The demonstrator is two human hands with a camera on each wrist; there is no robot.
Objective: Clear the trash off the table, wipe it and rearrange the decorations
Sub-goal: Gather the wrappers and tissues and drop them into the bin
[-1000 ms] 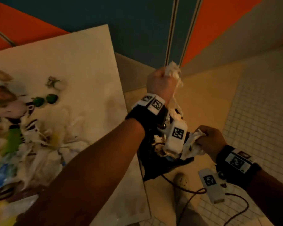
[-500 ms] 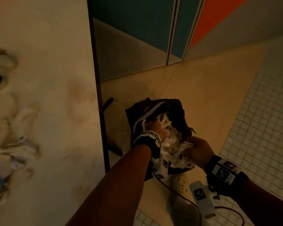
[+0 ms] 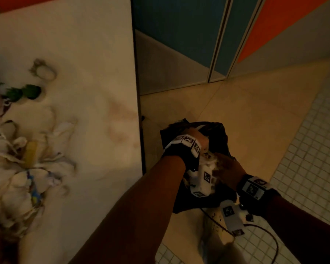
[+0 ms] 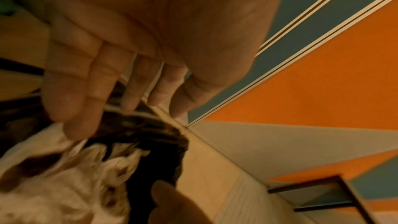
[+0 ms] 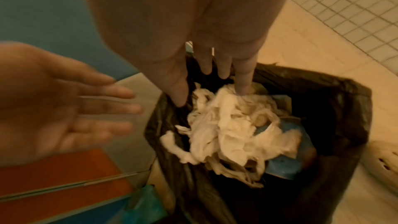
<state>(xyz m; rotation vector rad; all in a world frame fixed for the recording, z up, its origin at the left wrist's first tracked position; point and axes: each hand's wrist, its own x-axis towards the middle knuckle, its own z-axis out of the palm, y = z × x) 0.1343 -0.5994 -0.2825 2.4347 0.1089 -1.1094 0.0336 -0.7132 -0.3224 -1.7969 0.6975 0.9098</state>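
Both hands are open and empty, left hand (image 5: 64,117) and right hand (image 5: 193,40) over the black bin bag (image 5: 323,125) at 5 o'clock off the table (image 3: 93,54), so that heaped tissue wad (image 5: 232,125) could easily spill when they reach for more.

White table (image 3: 95,54), stained near its right edge — heaped with crumpled tissues (image 3: 17,164), a yellow wrapper (image 3: 31,152), small green decorations (image 3: 22,92). Beside it, on beige floor tiles (image 3: 255,115) — a black trash bag (image 3: 220,134).
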